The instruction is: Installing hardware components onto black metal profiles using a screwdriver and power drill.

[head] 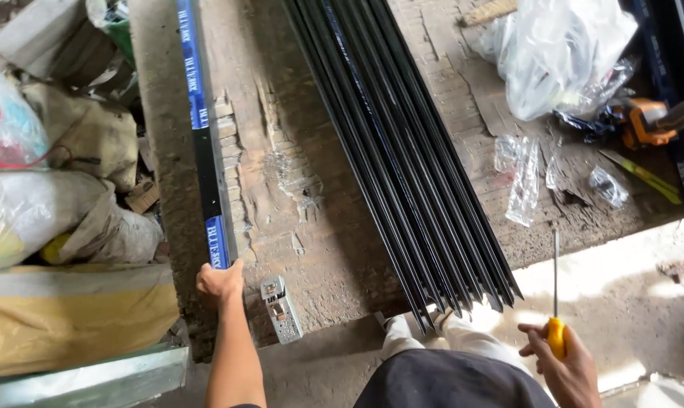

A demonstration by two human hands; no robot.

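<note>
Left hand closed over the near end of a long black metal profile with blue labels, which lies along the left edge of the worn wooden platform and runs away from me. Just right of that hand, at the platform's near edge, sits a small perforated metal bracket, not touched. Further right, a bundle of black metal profiles lies diagonally, its near ends overhanging the near edge above my shoes. Right hand, off the platform over the floor, wrapped around the yellow handle of a screwdriver, shaft pointing up. Far right corner: clear plastic bags and an orange power drill.
</note>
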